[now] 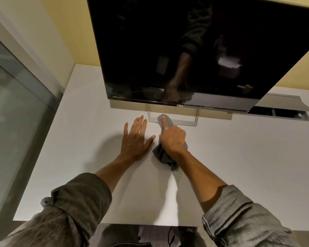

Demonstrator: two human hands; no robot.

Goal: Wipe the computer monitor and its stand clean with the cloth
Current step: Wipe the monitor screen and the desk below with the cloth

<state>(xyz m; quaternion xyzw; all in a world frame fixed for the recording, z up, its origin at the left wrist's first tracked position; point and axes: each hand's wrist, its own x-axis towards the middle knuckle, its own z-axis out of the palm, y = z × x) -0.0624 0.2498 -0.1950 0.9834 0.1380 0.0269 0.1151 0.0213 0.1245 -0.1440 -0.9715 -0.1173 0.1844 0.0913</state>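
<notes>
1. Grey and soft, the cloth (165, 154) is bunched in the right hand (172, 138): the fingers are clenched round its middle, a loose tail hangs out behind the wrist onto the desk (239, 157), and the extended forefinger presses the front fold down on the stand (185, 123).
2. The stand is a flat, silvery frame lying on the desk directly under the lower edge of the monitor (185, 50); the cloth covers its front bar towards the left corner.
3. The monitor is a dark, glossy panel, switched off, reflecting the arm; it tilts over the stand, and its bottom bezel hangs just above the cloth without touching it.
4. Handling, as a judgement: the cloth is light and limp, so it only wipes where a finger backs it; gathering it tightly, as here, keeps the tail from dragging. The screen looks fragile and prone to smears, so it calls for light, flat pressure, and the panel is best steadied by its bezel or edge, not its face. The metal stand seems stiff enough to take firmer rubbing.
5. The left hand (136, 138) lies flat on the desk beside the cloth, fingers straight and spread, holding nothing, its fingertips near the stand's left corner.
6. Further out, a recessed cable tray (284, 107) sits in the desk at the right, and a glass partition (12, 113) stands at the left.
</notes>
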